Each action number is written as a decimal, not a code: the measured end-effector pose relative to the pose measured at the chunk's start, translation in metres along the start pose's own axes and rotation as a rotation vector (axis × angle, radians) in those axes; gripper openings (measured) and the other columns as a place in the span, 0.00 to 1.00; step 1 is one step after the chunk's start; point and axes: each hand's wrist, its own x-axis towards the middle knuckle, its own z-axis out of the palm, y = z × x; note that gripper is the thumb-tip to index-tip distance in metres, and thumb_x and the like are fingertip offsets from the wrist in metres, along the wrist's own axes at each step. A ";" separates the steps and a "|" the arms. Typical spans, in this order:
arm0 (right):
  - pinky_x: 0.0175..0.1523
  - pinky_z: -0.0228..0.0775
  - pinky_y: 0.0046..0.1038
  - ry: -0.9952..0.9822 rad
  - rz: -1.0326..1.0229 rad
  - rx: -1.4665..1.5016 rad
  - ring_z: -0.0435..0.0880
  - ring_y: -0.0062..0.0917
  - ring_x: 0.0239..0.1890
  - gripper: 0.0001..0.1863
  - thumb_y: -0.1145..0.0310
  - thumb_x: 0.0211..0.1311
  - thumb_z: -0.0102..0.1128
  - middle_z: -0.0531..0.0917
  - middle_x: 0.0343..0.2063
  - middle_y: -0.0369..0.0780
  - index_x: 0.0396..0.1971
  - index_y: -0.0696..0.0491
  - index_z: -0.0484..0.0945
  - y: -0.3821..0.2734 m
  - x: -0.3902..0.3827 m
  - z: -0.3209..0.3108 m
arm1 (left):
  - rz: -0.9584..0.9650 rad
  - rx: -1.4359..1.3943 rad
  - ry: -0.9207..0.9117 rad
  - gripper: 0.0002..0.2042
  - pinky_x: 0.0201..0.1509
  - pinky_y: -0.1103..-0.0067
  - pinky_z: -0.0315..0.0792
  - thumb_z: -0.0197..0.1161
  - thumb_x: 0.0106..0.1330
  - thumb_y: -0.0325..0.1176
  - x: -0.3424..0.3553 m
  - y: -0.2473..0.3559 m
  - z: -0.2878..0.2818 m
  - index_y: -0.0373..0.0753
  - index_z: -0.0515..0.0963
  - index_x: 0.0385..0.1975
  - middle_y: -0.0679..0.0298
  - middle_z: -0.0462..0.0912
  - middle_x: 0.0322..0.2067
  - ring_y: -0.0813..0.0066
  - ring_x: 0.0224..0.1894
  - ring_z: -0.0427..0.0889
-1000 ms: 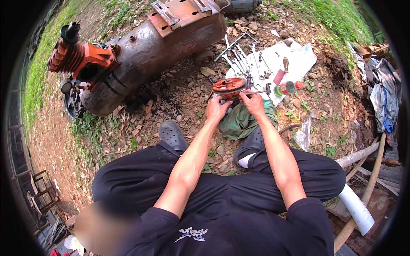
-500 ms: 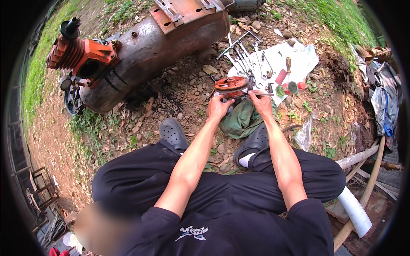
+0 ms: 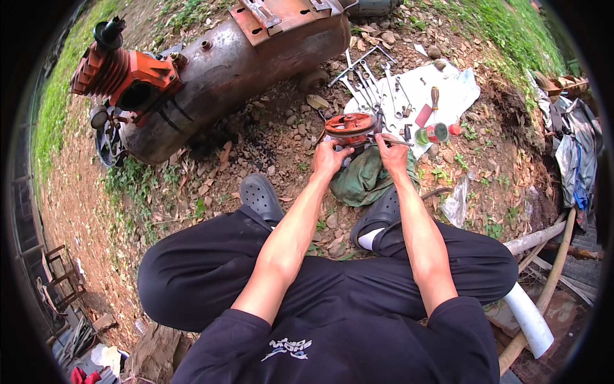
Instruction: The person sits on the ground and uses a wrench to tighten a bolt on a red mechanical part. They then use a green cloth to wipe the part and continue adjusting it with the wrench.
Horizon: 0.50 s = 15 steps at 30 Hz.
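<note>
An orange-red pulley wheel with a body beneath it (image 3: 350,125) is held over a crumpled green cloth (image 3: 363,182). My left hand (image 3: 329,157) is closed on the underside of this part. My right hand (image 3: 390,153) grips a thin metal tool (image 3: 401,143) at the part's right side, its handle pointing right. Just behind lies a white sheet (image 3: 462,96) bearing several wrenches (image 3: 369,89), sockets, a yellow-handled screwdriver (image 3: 435,98) and a small red-brown pad (image 3: 423,115). A green bottle (image 3: 430,133) lies beside a red cap (image 3: 455,129) at my right hand's far side.
A rusty compressor tank (image 3: 211,83) with an orange pump head (image 3: 144,83) lies at the far left. My crossed legs and dark shoes are near me. Poles (image 3: 553,281), a white pipe (image 3: 529,320) and grey tarps (image 3: 569,147) are at the right. Grass borders the dirt.
The pulley part and both my hands have shifted slightly right and away from me, staying on the same holds. The view has shifted slightly.
</note>
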 end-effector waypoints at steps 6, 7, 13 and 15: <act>0.37 0.75 0.28 -0.112 -0.202 -0.007 0.87 0.30 0.31 0.14 0.62 0.61 0.64 0.87 0.28 0.46 0.34 0.60 0.84 -0.013 -0.011 0.021 | 0.068 0.000 -0.057 0.20 0.43 0.67 0.76 0.76 0.50 0.47 0.002 -0.003 -0.005 0.48 0.86 0.42 0.55 0.87 0.34 0.59 0.38 0.86; 0.35 0.74 0.27 -0.064 -0.167 -0.039 0.85 0.27 0.29 0.14 0.62 0.61 0.64 0.86 0.26 0.45 0.34 0.59 0.85 -0.012 -0.009 0.018 | 0.057 0.006 -0.053 0.20 0.44 0.68 0.75 0.76 0.50 0.47 0.002 -0.003 -0.004 0.47 0.86 0.42 0.55 0.87 0.35 0.61 0.38 0.86; 0.31 0.71 0.23 0.048 -0.004 -0.010 0.80 0.17 0.23 0.14 0.62 0.64 0.63 0.85 0.21 0.39 0.35 0.59 0.85 0.004 -0.004 -0.005 | 0.045 0.010 0.006 0.21 0.46 0.69 0.75 0.75 0.51 0.46 -0.005 -0.002 -0.002 0.45 0.85 0.44 0.56 0.87 0.38 0.63 0.42 0.85; 0.31 0.70 0.24 -0.001 -0.072 0.031 0.80 0.18 0.24 0.14 0.61 0.64 0.63 0.85 0.21 0.41 0.35 0.59 0.85 -0.008 -0.007 0.011 | -0.013 0.002 -0.039 0.21 0.48 0.69 0.74 0.75 0.51 0.46 -0.007 0.007 -0.003 0.46 0.86 0.44 0.55 0.86 0.40 0.63 0.43 0.85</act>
